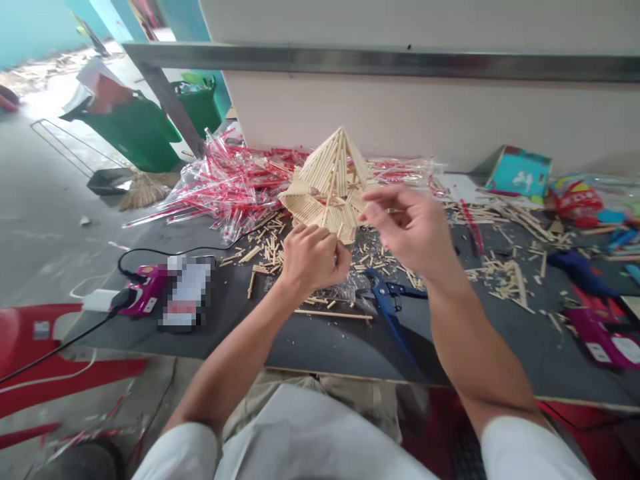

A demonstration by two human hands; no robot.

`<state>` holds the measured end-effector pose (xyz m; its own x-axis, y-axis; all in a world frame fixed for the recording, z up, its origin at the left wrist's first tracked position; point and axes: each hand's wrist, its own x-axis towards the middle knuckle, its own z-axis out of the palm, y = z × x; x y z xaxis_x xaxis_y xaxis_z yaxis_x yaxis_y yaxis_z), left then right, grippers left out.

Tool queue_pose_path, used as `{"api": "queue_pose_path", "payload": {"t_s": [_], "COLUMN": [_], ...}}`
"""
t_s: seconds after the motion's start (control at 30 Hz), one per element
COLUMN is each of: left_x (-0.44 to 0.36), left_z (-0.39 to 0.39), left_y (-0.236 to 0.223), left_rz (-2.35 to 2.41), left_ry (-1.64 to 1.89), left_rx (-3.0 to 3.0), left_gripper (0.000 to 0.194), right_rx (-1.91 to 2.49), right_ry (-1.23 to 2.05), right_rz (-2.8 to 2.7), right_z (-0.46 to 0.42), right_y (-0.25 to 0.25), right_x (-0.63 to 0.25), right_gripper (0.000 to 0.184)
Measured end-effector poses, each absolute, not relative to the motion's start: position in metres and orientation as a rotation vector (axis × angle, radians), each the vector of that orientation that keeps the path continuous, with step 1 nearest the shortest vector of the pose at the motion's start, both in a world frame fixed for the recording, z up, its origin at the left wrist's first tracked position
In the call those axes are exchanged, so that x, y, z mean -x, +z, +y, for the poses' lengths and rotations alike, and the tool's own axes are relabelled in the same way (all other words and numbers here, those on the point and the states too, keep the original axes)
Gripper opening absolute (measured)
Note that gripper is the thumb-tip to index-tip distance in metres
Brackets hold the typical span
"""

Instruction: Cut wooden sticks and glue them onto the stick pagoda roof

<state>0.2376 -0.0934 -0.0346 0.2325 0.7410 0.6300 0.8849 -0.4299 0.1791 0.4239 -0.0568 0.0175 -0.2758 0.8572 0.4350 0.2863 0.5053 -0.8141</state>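
Observation:
A cone-shaped model of pale wooden sticks (330, 180) stands at the middle back of the dark table (310, 340). My left hand (311, 257) hovers in front of it, curled into a loose fist; what it holds is hidden. My right hand (407, 223) is raised beside the model's right edge, fingers bent and pinched together near a stick, slightly blurred. Short cut stick pieces (265, 250) lie scattered under both hands. Blue-handled cutters (387, 300) rest on the table just below my right hand.
A heap of red-and-clear plastic wrappers (230, 183) lies at the back left. A purple glue gun (145, 293) with cable sits at the left, beside a blurred phone. More sticks, a teal box (520, 173) and coloured packets crowd the right. Green bins (135, 130) stand on the floor.

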Motion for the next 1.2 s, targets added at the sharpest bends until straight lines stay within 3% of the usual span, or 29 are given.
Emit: {"api": "queue_pose_path", "payload": {"t_s": [0.23, 0.4, 0.57, 1.2], "left_x": [-0.207, -0.202, -0.209, -0.222], "left_z": [-0.120, -0.122, -0.123, -0.125], "left_y": [-0.061, -0.077, -0.086, -0.093], "left_rz": [-1.421, -1.516, -1.670, -1.835], "left_ry": [-0.731, -0.653, -0.598, -0.698], "left_rx": [2.689, 2.751, 2.797, 2.913], "left_gripper": [0.034, 0.031, 0.042, 0.039], "right_rx": [0.915, 0.908, 0.969, 0.959], "right_ry": [1.226, 1.265, 1.234, 1.190], "right_rz": [-1.930, -1.788, -1.791, -1.811], "right_z": [-0.092, -0.098, -0.096, -0.099], "right_y": [-0.053, -0.084, -0.093, -0.094], "right_x": [-0.403, -0.390, -0.391, -0.400], "right_gripper": [0.031, 0.033, 0.037, 0.032]}}
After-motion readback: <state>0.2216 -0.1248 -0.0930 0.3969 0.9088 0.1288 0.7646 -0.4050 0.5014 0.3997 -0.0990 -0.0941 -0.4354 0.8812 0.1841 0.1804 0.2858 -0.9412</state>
